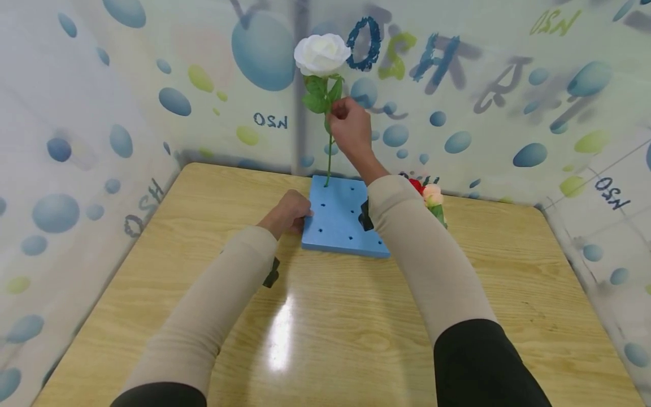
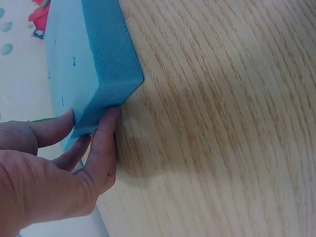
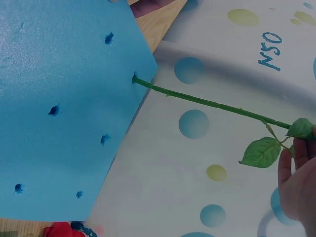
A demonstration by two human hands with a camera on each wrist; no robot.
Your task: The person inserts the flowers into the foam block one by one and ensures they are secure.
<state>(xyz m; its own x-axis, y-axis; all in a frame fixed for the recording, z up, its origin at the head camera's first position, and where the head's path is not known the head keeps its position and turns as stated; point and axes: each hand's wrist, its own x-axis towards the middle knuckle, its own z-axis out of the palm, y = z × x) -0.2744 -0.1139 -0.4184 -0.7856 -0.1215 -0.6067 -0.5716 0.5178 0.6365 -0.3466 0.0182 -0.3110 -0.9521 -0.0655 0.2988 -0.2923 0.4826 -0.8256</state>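
Note:
A white artificial rose stands upright, its green stem set in a corner hole of the blue foam board. My right hand pinches the stem among the leaves, below the bloom. At the board's left edge, my left hand grips the foam; in the left wrist view the thumb lies on the top face and the fingers against the side. Several other small holes in the board hold nothing.
Red and peach flowers lie on the wooden table just right of the board, partly hidden by my right sleeve. A backdrop with blue and green spots rises close behind the table's far edge.

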